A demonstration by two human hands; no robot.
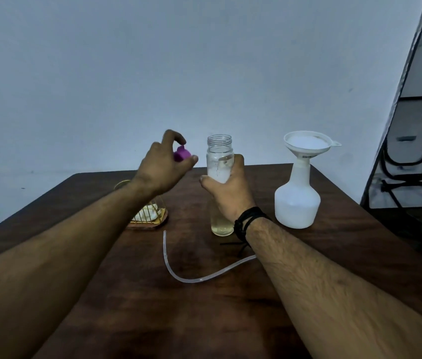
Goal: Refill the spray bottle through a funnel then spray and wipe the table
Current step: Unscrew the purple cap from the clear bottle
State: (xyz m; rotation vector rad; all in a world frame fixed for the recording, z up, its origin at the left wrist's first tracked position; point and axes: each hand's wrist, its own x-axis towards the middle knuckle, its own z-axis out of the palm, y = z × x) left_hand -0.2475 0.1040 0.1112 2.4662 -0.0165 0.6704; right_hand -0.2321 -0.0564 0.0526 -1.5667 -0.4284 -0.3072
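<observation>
Single head cam, wide-angle, faces fwd and slightly down over table [132,294] toward wall [152,73]. Both forearms enter from bottom edge, close to lens. Table's far edge mid-frame. No 2nd view to compare.

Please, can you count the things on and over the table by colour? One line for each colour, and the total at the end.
White: 2, spray bottle and funnel
Clear: 2, water bottle and tube
Purple: 1, cap
Gold: 1, wire holder
Total: 6
</observation>
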